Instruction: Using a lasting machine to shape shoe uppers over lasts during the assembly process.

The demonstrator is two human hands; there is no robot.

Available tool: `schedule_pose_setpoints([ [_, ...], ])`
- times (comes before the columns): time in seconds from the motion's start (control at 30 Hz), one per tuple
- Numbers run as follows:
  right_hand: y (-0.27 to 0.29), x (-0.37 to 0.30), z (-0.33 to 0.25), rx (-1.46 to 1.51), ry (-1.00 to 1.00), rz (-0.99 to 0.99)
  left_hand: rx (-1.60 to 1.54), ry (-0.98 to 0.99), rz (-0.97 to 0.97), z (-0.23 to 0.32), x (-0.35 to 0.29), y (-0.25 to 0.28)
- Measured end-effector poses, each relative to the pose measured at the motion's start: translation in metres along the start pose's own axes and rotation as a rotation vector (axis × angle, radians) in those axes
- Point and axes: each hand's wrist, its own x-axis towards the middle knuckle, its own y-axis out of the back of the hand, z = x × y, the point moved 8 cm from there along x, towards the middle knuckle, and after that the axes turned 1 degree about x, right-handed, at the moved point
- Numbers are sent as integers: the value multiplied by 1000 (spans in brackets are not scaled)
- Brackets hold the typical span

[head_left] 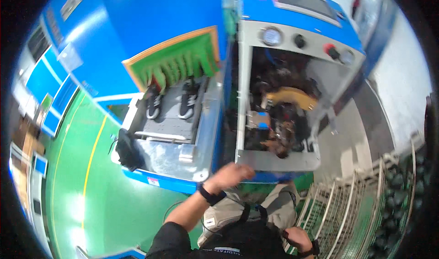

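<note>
Head view: left hand (pixel 229 175), blurred, fingers loosely bent, near the right machine's grey frame (pixel 279 161); right hand (pixel 299 239) beside the wire rack (pixel 347 195); cannot tell either's grip. Dark sneakers (pixel 187 104) sit on the left machine's grey bed (pixel 169 125).

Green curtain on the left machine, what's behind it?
At the foot of the green curtain, two black-and-white shoes rest on a grey bed. Anything farther behind is covered by the curtain.
</note>
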Motion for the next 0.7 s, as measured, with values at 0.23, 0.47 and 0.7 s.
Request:
schedule_pose_setpoints([
  [0.23, 93, 48, -26, 276, -416, -36, -82, 641, 978, -182, -84, 268],
  [0.47, 110, 57, -34, 519, -569, 264, 1, 516, 1217, -273, 6, 339],
  [0.7, 81, 62, -23, 469, -592, 345, 82, 596, 1163, -283, 3, 317],
])
